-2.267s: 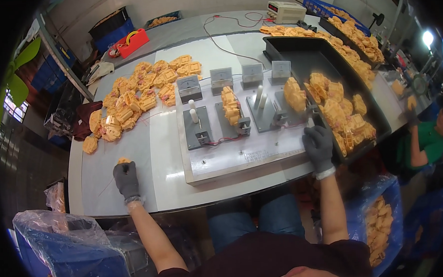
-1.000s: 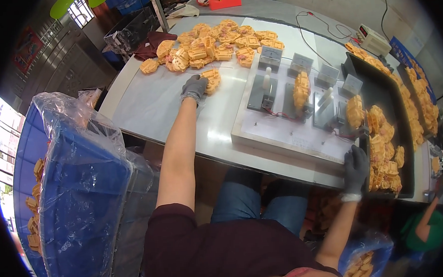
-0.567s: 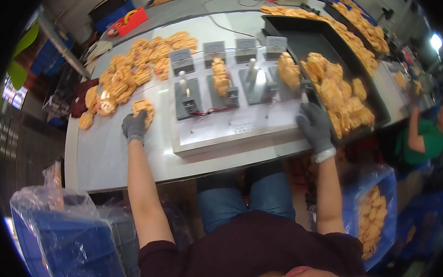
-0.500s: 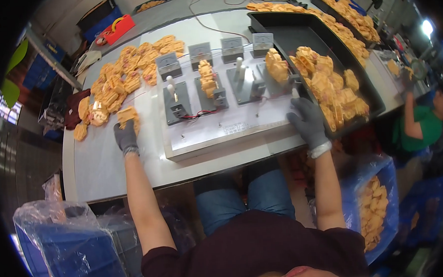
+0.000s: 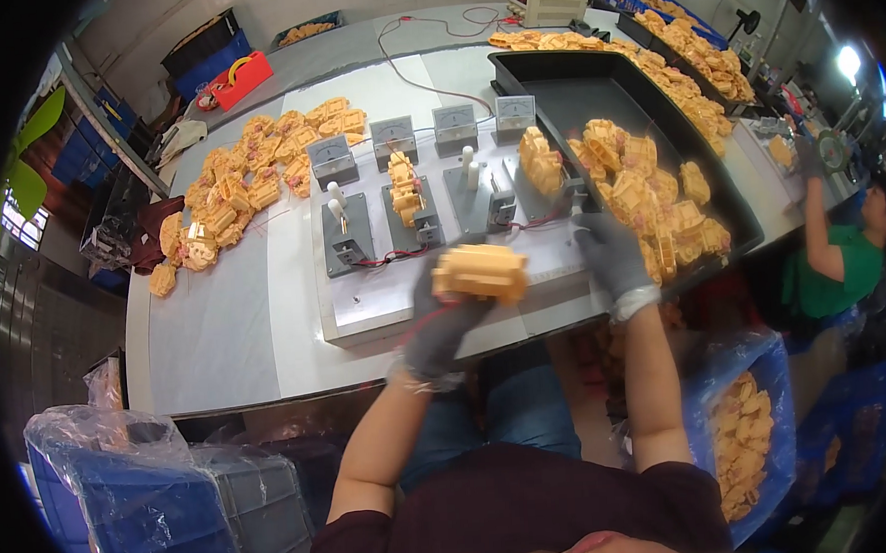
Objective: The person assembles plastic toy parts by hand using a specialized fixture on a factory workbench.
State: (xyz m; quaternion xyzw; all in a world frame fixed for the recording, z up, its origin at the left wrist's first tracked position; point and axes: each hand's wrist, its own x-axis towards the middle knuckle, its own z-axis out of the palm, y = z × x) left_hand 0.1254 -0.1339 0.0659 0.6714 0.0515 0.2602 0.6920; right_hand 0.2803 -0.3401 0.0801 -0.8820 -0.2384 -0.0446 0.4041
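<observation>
My left hand, in a grey glove, grips a yellow-orange plastic housing, slightly blurred, above the front edge of a white test fixture board. My gloved right hand is at the board's right end, its fingers closed around the lever handle of the rightmost station; the handle itself is hidden. Similar housings stand in that station and in the second station from the left. The leftmost station and the third station hold no housing. Panel meters line the board's back.
Loose housings are heaped on the table at left. A black tray at right holds more. A red tape dispenser and a power supply stand farther back. Blue bins flank me below. A co-worker in green sits at right.
My left hand has lifted a housing from the left side of the table and carried it right, in front of the board. My right hand has stayed near the rightmost station, its fingers now covering the white handle.
</observation>
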